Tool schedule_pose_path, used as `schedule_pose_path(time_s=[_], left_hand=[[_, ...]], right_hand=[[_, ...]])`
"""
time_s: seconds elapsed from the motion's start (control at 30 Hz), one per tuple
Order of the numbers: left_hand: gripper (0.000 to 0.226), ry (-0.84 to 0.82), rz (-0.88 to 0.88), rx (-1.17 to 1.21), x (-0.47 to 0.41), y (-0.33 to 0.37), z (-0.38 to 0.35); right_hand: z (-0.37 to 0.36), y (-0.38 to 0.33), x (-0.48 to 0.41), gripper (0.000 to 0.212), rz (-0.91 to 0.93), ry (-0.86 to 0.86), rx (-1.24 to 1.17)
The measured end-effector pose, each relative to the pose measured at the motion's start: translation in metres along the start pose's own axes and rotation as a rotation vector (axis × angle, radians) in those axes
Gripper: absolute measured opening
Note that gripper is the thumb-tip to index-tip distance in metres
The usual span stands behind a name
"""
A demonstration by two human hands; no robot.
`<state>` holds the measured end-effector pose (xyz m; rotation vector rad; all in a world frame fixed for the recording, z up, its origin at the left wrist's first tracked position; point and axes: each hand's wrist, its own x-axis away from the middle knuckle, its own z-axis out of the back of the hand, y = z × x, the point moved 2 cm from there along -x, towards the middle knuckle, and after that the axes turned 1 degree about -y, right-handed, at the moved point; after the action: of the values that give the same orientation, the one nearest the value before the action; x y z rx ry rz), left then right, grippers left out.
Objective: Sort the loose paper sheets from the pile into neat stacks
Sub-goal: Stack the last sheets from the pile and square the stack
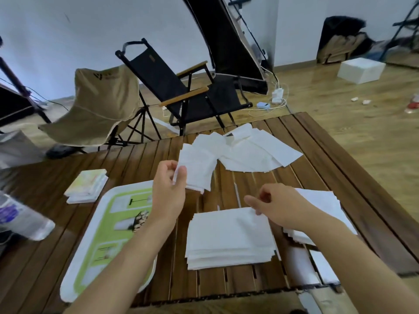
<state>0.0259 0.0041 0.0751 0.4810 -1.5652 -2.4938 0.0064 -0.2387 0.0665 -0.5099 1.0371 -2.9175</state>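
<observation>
A loose pile of white paper sheets (256, 150) is fanned out at the far middle of the slatted wooden table (127, 159). My left hand (169, 189) pinches a white sheet (199, 166) by its left edge and holds it above the table, in front of the pile. A neat stack of white sheets (229, 239) lies near me at the centre. My right hand (278, 203) touches that stack's far right corner with its fingertips. A second stack (326, 205) lies to the right, partly hidden under my right forearm.
A green and white plastic package (108, 232) lies at the left under my left forearm. A small pack of tissues (87, 185) sits beyond it, and a plastic bottle (20, 218) lies at the left edge. Two folding chairs (172, 87) stand behind the table.
</observation>
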Motion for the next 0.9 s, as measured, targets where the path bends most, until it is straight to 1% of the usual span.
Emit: schedule_pose_path(time_s=[0.1, 0.13, 0.2, 0.27, 0.3, 0.37, 0.43, 0.5, 0.6, 0.67, 0.73, 0.8, 0.9], left_hand=[[0.017, -0.148, 0.072, 0.408, 0.03, 0.029, 0.007], [0.018, -0.186, 0.103, 0.543, 0.038, 0.036, 0.008], [0.018, -0.209, 0.167, 0.71, 0.047, 0.039, 0.007], [0.015, -0.198, 0.229, 0.755, 0.05, 0.031, 0.003], [0.014, -0.19, 0.262, 0.756, 0.05, 0.025, 0.002], [0.019, -0.194, 0.328, 0.749, 0.049, 0.016, 0.001], [0.032, -0.235, 0.388, 0.686, 0.046, 0.006, 0.003], [0.036, -0.303, 0.449, 0.564, 0.045, -0.006, 0.004], [0.028, -0.334, 0.491, 0.343, 0.044, -0.025, 0.005], [0.02, -0.335, 0.422, 0.1, 0.042, -0.037, 0.006], [0.012, -0.351, 0.319, -0.128, 0.038, -0.046, 0.004], [0.01, -0.364, 0.243, -0.283, 0.036, -0.055, -0.001], [0.012, -0.361, 0.125, -0.479, 0.036, -0.061, -0.009]], right_hand=[[0.002, -0.009, 0.007, 0.057, 0.007, -0.084, -0.244], [0.004, -0.012, 0.01, 0.058, 0.015, -0.134, -0.335], [0.008, -0.016, 0.013, 0.054, 0.072, -0.223, -0.559], [0.013, -0.015, 0.012, 0.05, 0.135, -0.248, -0.761], [0.015, -0.014, 0.012, 0.046, 0.149, -0.235, -0.809], [0.015, -0.012, 0.013, 0.035, 0.145, -0.196, -0.777], [0.013, -0.011, 0.015, 0.023, 0.141, -0.162, -0.632], [0.009, -0.008, 0.015, 0.019, 0.147, -0.171, -0.49], [0.004, 0.001, 0.012, 0.032, 0.082, -0.216, -0.344], [0.001, 0.009, 0.009, 0.038, 0.009, -0.219, -0.218], [-0.005, 0.014, 0.008, 0.038, -0.041, -0.243, -0.091], [-0.011, 0.017, 0.006, 0.036, -0.072, -0.256, -0.007], [-0.018, 0.02, 0.001, 0.037, -0.099, -0.206, 0.086]])
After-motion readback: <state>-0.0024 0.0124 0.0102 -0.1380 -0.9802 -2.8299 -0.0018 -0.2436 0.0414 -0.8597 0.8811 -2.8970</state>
